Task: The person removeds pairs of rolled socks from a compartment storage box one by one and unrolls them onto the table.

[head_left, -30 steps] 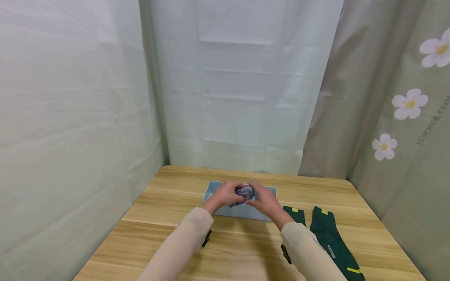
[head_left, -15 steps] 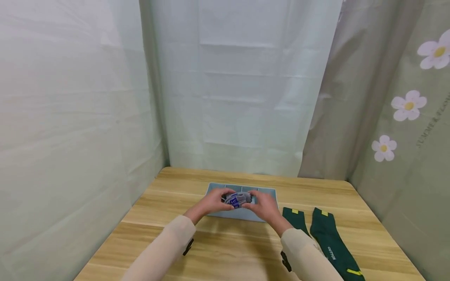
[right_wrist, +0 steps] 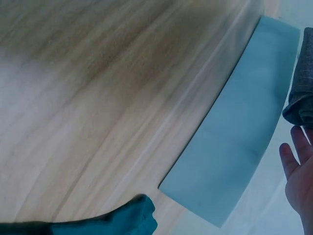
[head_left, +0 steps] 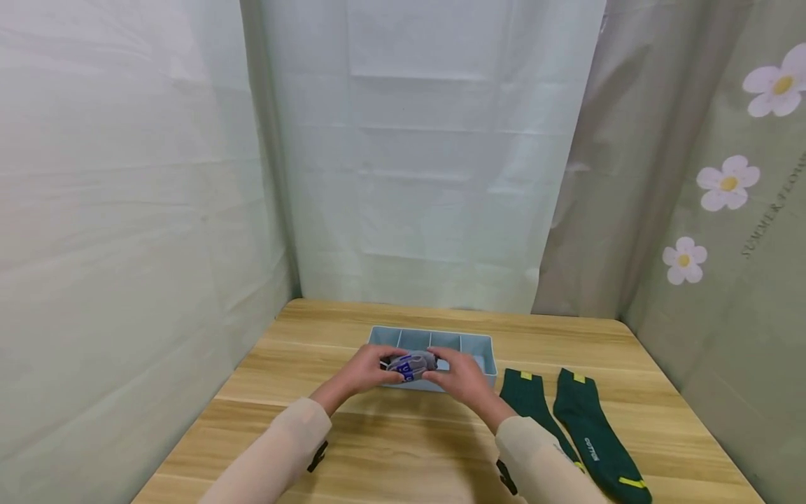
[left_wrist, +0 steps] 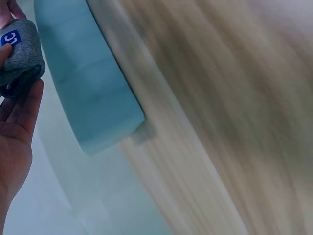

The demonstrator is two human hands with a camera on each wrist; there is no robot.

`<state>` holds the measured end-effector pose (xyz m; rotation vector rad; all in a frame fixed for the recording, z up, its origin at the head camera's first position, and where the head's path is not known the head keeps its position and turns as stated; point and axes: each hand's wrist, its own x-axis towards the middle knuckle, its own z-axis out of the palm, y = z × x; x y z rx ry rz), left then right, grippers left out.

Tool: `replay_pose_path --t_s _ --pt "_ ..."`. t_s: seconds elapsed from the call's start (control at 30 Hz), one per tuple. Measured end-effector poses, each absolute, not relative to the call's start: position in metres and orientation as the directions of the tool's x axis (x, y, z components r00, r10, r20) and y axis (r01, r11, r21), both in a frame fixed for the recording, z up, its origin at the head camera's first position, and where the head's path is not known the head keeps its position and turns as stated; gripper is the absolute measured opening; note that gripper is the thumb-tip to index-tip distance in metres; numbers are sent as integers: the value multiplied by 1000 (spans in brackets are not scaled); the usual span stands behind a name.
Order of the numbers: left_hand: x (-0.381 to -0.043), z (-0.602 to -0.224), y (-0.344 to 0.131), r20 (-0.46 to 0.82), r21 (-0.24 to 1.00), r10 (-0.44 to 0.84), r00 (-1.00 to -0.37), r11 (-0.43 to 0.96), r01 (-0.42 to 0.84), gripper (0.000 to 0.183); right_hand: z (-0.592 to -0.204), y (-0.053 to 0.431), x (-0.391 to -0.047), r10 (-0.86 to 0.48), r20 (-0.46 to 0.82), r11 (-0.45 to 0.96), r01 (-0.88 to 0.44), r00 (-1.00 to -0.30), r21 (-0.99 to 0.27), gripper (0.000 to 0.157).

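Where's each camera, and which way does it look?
Head: on the head, facing forward and down at the divided blue tray; left hand, right hand and sleeves show.
Left wrist: on that wrist, facing the grey sock roll and tray; left hand shows, plus fingers, probably the right hand's.
Right wrist: on that wrist, facing the tray across the table; right hand shows.
Both wrist views share tray and grey sock roll.

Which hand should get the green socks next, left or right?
Probably the right hand: the green socks lie on its side, while the left hand is farther away. Both hold the grey bundle.
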<state>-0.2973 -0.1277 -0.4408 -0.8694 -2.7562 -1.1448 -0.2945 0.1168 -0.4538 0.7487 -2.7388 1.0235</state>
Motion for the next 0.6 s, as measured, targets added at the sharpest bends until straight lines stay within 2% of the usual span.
replay_pose_path --t_s 0.4,0.6 --pt "-282 -450 -142 239 624 466 -852 598 503 41 -461 103 -284 -451 348 607 -569 -822 -555 48" --pt "-273 -456 -149 229 613 477 -848 606 506 41 -466 99 -278 -487 335 619 -589 -807 -519 47"
